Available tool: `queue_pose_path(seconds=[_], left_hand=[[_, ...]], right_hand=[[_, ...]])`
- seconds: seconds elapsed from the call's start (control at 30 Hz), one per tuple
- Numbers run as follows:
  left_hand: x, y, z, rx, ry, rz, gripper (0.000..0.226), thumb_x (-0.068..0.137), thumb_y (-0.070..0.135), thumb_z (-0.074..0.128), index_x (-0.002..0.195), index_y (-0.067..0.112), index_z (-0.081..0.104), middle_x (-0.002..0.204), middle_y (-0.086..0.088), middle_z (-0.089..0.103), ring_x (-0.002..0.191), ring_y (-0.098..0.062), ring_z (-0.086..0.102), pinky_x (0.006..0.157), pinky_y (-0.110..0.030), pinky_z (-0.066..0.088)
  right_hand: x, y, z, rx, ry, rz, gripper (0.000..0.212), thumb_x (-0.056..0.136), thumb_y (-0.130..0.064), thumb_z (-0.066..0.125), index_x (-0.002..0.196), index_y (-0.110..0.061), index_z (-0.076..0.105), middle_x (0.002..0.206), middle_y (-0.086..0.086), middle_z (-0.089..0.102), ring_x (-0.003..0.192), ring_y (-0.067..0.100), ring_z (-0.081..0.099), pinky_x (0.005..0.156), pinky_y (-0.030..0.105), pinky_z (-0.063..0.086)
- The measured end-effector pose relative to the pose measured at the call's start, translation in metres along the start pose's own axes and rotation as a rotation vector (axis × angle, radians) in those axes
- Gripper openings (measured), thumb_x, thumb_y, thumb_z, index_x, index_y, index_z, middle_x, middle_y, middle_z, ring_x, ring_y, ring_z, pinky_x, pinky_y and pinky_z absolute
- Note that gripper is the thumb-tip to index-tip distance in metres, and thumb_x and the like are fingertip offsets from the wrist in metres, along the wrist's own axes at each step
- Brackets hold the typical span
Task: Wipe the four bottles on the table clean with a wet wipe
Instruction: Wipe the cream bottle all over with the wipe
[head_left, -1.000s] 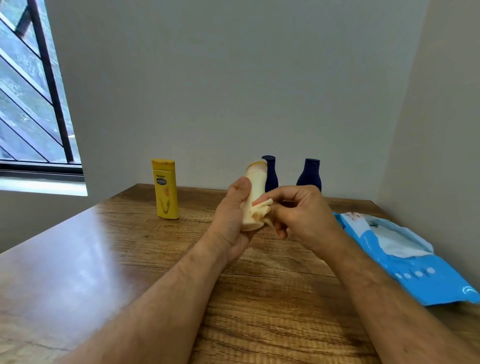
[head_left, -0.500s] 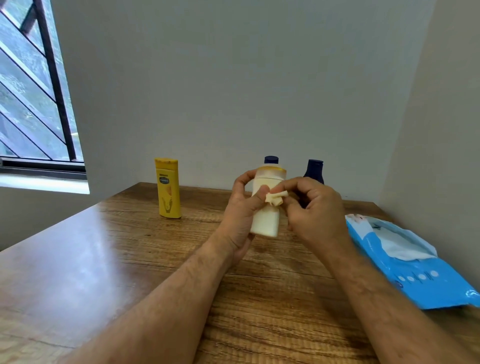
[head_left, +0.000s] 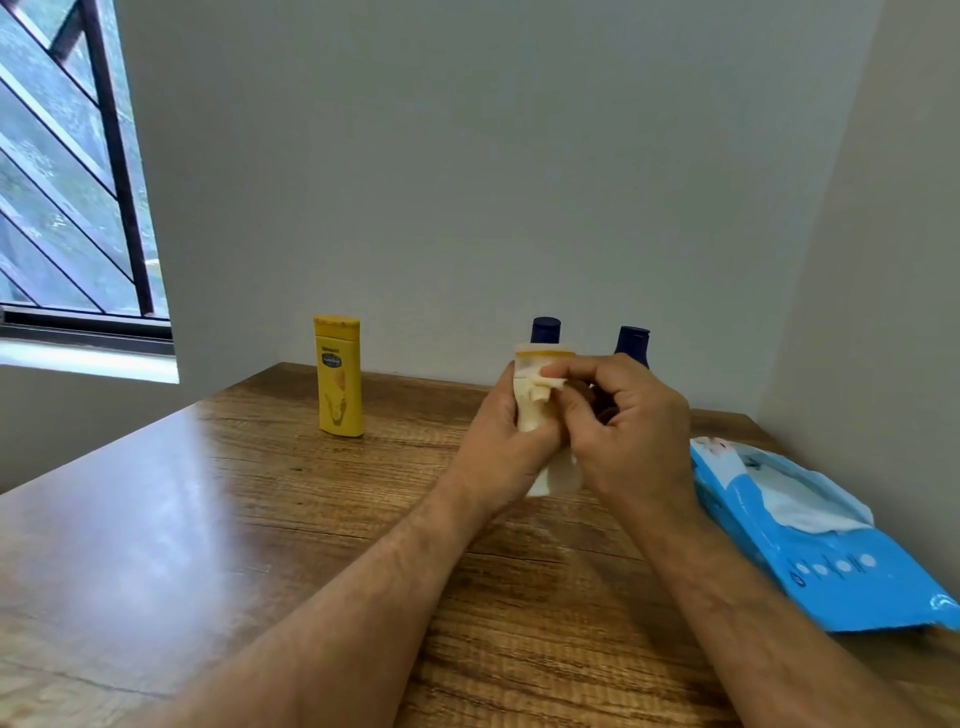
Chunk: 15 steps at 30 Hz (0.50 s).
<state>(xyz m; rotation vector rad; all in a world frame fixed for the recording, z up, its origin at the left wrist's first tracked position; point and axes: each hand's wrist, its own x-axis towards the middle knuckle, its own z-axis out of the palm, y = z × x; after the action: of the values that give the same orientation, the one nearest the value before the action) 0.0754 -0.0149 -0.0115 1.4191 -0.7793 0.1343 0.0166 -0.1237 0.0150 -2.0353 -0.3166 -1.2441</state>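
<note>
Cream lotion bottle (head_left: 540, 410) now upright above the wooden table (head_left: 260, 519), no longer tilted, gripped by left hand (head_left: 511, 441), right hand (head_left: 631, 421) pinching the wet wipe (head_left: 543, 387) near its cap, probably finishing this bottle.

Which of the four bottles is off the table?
The cream bottle, gripped in the left hand; the yellow bottle and both dark blue ones stand on the table.
</note>
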Motion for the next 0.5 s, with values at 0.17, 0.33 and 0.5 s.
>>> queue_pose_path(seconds=[0.17,0.33,0.5], left_hand=[[0.001,-0.003,0.005,0.193,0.005,0.052,0.020,0.096,0.027,0.054,0.116,0.025,0.057,0.099,0.005,0.069,0.090,-0.012,0.068,0.080,-0.037,0.059],[-0.001,0.001,0.006,0.117,0.022,0.071,0.038,0.088,0.024,0.065,0.124,0.028,0.053,0.105,-0.002,0.068,0.091,-0.024,0.069,0.075,-0.044,0.062],[-0.003,0.003,0.006,0.166,0.031,0.071,0.038,0.092,0.025,0.064,0.126,0.031,0.049,0.101,0.001,0.068,0.086,-0.020,0.070,0.071,-0.042,0.062]], right_hand=[[-0.001,-0.001,0.003,-0.060,0.025,-0.113,0.022,0.086,-0.008,0.068,0.102,-0.023,0.069,0.097,-0.012,0.064,0.090,-0.005,0.059,0.079,0.003,0.045],[0.003,0.012,-0.002,-0.002,0.161,0.082,0.028,0.086,-0.002,0.063,0.092,-0.029,0.061,0.088,-0.009,0.064,0.086,0.006,0.063,0.075,0.018,0.054],[0.003,0.012,-0.002,0.050,0.127,0.114,0.022,0.090,-0.007,0.063,0.095,-0.029,0.065,0.092,-0.010,0.067,0.088,0.006,0.064,0.074,0.021,0.057]])
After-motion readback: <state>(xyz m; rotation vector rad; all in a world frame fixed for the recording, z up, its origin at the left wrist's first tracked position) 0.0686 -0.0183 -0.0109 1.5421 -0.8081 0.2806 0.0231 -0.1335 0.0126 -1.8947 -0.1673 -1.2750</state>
